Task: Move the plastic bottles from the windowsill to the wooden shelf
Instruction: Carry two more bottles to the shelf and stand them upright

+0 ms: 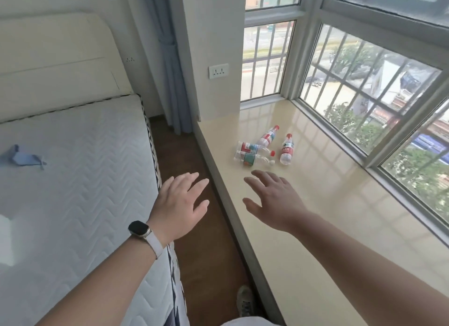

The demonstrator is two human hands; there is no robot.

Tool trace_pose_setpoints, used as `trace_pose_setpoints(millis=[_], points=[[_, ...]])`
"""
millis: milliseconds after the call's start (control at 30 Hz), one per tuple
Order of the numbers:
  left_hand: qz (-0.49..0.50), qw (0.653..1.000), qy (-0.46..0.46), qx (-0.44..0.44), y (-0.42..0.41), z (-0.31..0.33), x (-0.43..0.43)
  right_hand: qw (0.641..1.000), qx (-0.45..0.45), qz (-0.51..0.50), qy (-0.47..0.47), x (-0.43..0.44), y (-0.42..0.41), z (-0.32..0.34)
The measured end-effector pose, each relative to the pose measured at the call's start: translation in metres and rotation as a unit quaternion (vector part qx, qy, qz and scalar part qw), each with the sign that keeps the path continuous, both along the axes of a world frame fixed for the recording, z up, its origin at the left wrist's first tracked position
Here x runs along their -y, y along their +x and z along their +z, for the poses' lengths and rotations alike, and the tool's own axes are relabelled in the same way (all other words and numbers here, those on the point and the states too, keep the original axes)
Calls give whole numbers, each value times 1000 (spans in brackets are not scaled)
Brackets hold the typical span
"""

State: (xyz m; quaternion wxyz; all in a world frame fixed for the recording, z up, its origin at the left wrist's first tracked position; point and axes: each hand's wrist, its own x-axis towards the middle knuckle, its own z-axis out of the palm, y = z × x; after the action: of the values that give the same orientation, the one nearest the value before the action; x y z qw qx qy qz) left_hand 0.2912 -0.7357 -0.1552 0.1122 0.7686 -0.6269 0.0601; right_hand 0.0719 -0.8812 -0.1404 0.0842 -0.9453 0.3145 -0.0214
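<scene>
Several clear plastic bottles with red and teal labels lie on their sides on the cream windowsill (315, 204). One bottle (287, 148) lies on the right, one (267, 137) at the back, and two lie side by side at the front left, the rear one (252, 148) and the nearest one (250, 158). My right hand (274, 202) hovers over the sill just short of the nearest bottle, fingers spread, holding nothing. My left hand (181, 204), with a watch on its wrist, hangs open above the floor gap beside the sill. No wooden shelf is in view.
A bed with a white quilted mattress (73, 180) fills the left side, with a blue cloth (21, 157) on it. A narrow strip of wooden floor (184, 155) runs between bed and sill. Barred windows (364, 95) line the sill's far side. A blue curtain (170, 70) hangs at the corner.
</scene>
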Motion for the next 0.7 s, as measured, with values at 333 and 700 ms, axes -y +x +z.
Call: trace_pose_setpoints(millis=[333,700], points=[[-2,1000,16,25,0,12,99,1000,6,13,4,100,5,-11],[-22,999,21,39,53,10,148,1000,11,16,9,137,56,-14]])
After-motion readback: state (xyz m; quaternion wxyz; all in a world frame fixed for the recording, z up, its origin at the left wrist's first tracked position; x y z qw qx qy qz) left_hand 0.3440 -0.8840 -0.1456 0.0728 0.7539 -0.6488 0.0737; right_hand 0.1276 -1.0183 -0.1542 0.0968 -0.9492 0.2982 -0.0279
